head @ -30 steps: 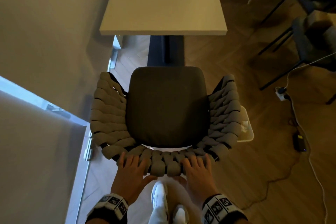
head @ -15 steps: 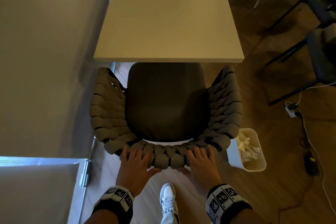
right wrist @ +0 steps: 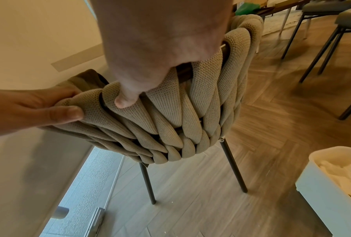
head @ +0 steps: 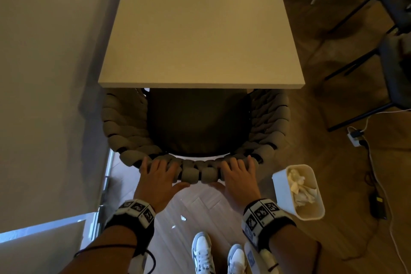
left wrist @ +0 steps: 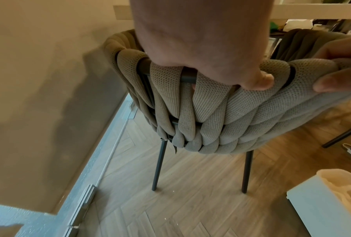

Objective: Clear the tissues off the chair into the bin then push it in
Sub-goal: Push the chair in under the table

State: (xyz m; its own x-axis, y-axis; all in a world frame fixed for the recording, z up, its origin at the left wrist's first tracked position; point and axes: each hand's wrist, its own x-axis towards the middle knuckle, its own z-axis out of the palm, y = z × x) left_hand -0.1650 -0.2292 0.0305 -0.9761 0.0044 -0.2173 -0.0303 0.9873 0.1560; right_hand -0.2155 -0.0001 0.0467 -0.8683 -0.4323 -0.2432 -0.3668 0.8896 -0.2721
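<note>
The chair (head: 198,122) has a dark seat and a woven taupe backrest (left wrist: 221,120), and its front is tucked under the pale table (head: 200,29). No tissues lie on the part of the seat that shows. My left hand (head: 159,171) grips the backrest's top rail on the left, fingers over the top and thumb (left wrist: 259,81) behind. My right hand (head: 239,170) grips it the same way on the right, its thumb (right wrist: 125,101) pressing the weave. The white bin (head: 298,191) stands on the floor right of the chair, holding crumpled tissues (head: 299,184).
A wall (head: 44,73) runs close along the chair's left side. Dark chairs (head: 395,62) stand at the right. A power strip (head: 355,138) and cables lie on the floor beyond the bin. Small white scraps (head: 183,218) lie near my shoes (head: 202,253).
The chair has slid forward, so the seat's front went from clear of the table to under its edge. Both hands kept their hold on the backrest. The bin came into full view.
</note>
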